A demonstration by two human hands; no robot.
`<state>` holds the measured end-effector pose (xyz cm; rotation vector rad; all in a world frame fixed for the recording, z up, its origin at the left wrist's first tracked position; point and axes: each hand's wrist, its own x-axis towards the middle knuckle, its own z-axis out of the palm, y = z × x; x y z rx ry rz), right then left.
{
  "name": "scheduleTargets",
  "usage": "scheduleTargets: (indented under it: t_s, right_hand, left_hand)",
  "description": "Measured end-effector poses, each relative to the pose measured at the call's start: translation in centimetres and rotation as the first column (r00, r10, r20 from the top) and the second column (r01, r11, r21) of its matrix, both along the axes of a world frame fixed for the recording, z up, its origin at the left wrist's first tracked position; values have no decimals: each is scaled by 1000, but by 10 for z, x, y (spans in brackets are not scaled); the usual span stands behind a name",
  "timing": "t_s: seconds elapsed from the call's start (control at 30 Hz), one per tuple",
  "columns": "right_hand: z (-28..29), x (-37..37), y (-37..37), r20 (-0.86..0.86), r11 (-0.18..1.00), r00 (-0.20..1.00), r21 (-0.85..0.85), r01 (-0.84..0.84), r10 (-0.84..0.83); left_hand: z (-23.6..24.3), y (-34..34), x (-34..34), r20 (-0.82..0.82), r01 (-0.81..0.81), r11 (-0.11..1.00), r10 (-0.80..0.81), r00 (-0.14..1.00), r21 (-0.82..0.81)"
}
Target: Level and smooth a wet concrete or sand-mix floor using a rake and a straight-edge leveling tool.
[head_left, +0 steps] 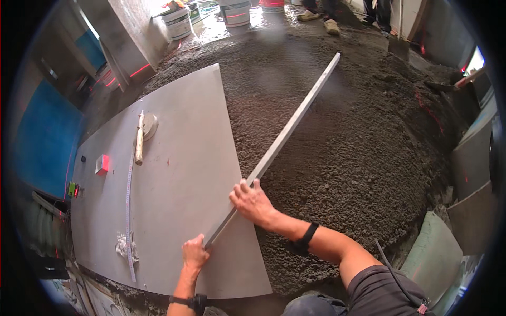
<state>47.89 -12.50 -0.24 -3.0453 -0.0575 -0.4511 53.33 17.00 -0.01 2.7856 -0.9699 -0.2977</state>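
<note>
A long, straight metal screed bar (295, 118) runs slantwise from my hands toward the far right. My left hand (195, 251) is wrapped round its near end, above the large grey slab (184, 174). Farther up the bar, my right hand (252, 201) grips it beside the slab's right edge. Beyond that edge the bar's far part reaches over the dark, damp mortar bed (363, 174). The mortar is smoother around the bar's far half and crumbly nearer me. Whether the bar touches the mortar along its length, I cannot tell.
On the slab lie a wooden-handled mallet (139, 138), a small pinkish-white box (101, 165), a tape measure blade (129, 210) and crumpled plastic (126, 247). A green laser level (73, 189) is at its left edge. Buckets (235, 11) and another person's shoes (331, 27) are at the back; a pale green sack (433, 250) is at right.
</note>
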Motion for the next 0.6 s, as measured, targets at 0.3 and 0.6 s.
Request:
scheduleTargets:
  t_s: [0.3,0.6]
  right_hand:
    - [40,-89,15,-138,993,983,15,-121,122]
    - [32,-152,0,-81,992,996,113,53,-44]
  left_hand:
    - [9,79,-40,30,206,975,-204,978,-87]
    - [12,58,-18,92,368,927,-362,928,-71]
